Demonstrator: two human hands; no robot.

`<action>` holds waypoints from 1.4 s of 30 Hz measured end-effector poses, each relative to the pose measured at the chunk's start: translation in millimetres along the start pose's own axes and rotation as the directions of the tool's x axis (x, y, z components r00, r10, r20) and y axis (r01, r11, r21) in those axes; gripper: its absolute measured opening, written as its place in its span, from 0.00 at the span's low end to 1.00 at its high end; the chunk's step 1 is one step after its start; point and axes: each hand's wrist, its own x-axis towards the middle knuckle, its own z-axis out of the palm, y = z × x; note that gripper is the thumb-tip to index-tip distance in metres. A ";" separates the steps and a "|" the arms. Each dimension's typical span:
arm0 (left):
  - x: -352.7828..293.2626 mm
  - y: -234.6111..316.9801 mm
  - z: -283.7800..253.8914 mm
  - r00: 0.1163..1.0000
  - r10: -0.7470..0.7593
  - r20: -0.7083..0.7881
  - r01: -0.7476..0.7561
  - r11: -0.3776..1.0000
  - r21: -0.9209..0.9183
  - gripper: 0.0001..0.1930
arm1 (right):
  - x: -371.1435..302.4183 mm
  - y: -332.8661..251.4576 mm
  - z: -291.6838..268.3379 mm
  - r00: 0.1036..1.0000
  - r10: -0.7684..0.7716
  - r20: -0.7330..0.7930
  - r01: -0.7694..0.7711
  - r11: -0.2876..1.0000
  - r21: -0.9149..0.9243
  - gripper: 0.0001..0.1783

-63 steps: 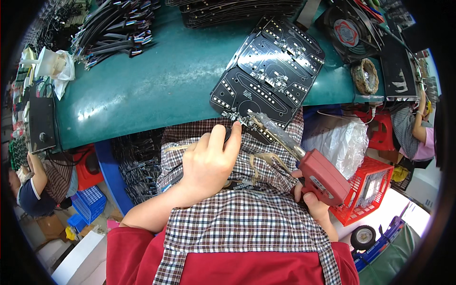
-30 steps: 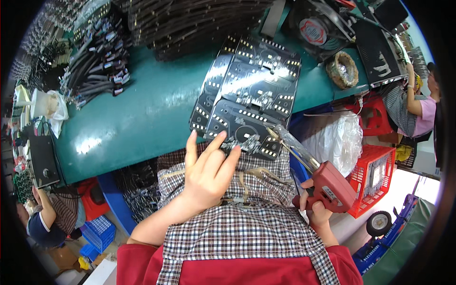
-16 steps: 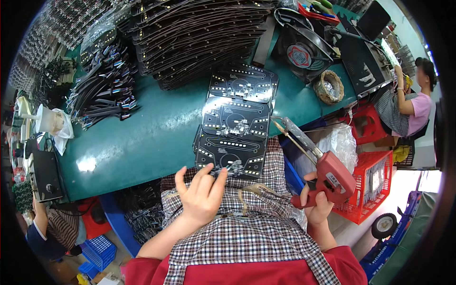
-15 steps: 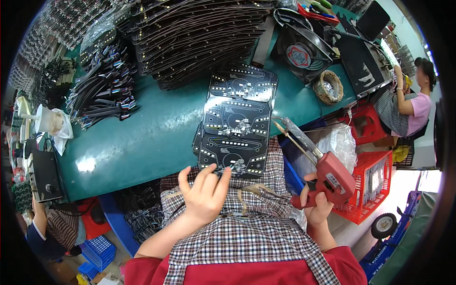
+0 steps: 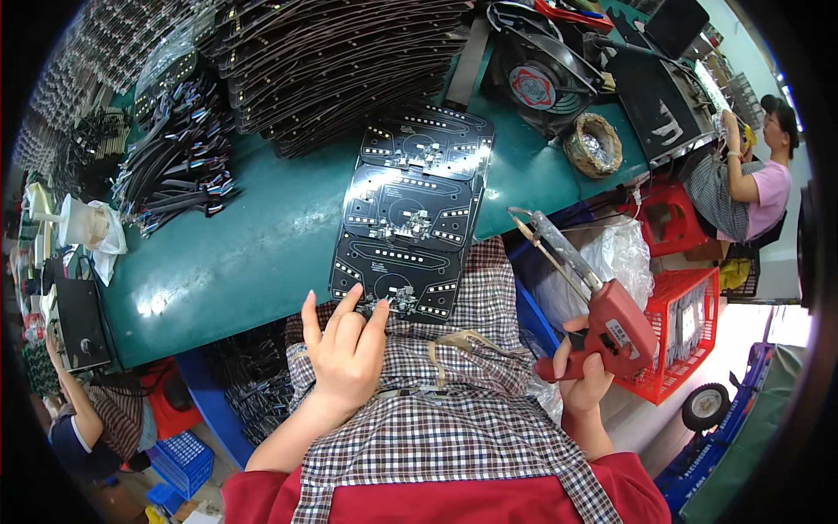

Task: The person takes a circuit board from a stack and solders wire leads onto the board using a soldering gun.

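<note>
Black circuit boards with rows of small pale components lie overlapping at the bench's near edge. My left hand is at the nearest board's lower left edge, fingers spread, fingertips touching or just over it; nothing is gripped. My right hand is wrapped round the grip of a red soldering gun. Its metal barrel and thin tube point up and left, and the tip is to the right of the boards, apart from them.
A tall stack of black boards stands behind. Wire bundles lie left. To the right are a fan, a round pot and a red crate. One person works at far right, another at left.
The whole bench has shifted a little left in view. The overlapping boards and my left hand have moved left too, slightly more. My right hand keeps its hold on the soldering gun.
</note>
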 end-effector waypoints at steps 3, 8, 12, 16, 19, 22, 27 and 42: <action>-2.1 -9.7 -1.8 0.996 0.079 0.051 -0.072 0.990 -0.121 0.14 | 4.6 5.1 1.4 0.999 -0.030 -0.014 0.030 1.000 -0.010 0.35; -11.4 -31.6 -8.8 0.988 0.134 0.074 -0.110 0.958 -0.263 0.15 | 4.2 6.6 4.4 0.999 -0.034 -0.025 0.033 0.999 -0.010 0.34; -9.1 -43.7 -13.3 0.972 0.210 0.109 -0.172 0.943 -0.284 0.16 | 8.5 5.9 5.9 0.999 -0.042 -0.028 0.041 0.999 -0.025 0.33; 18.6 -34.5 -3.3 0.969 0.213 0.127 -0.183 0.960 -0.213 0.15 | 13.1 2.6 9.6 0.999 -0.043 -0.021 0.042 0.999 -0.008 0.33; 28.3 -25.4 5.0 0.971 0.182 0.154 -0.149 0.967 -0.205 0.15 | 13.1 1.8 7.2 0.997 -0.071 -0.033 0.070 0.997 -0.037 0.32; 32.4 -21.0 -0.2 0.970 0.140 0.199 -0.095 0.971 -0.217 0.16 | 11.5 1.2 6.5 0.997 -0.054 -0.047 0.052 0.998 -0.047 0.33; 36.1 -2.3 -4.6 0.973 0.056 0.225 -0.025 0.991 -0.134 0.16 | 3.5 -0.9 4.2 0.998 0.041 0.047 -0.040 0.999 -0.026 0.35; 35.1 -9.7 4.8 0.972 -0.224 0.072 0.230 0.969 -0.087 0.11 | -16.5 2.9 -11.1 0.889 0.373 0.265 -0.410 0.907 0.098 0.40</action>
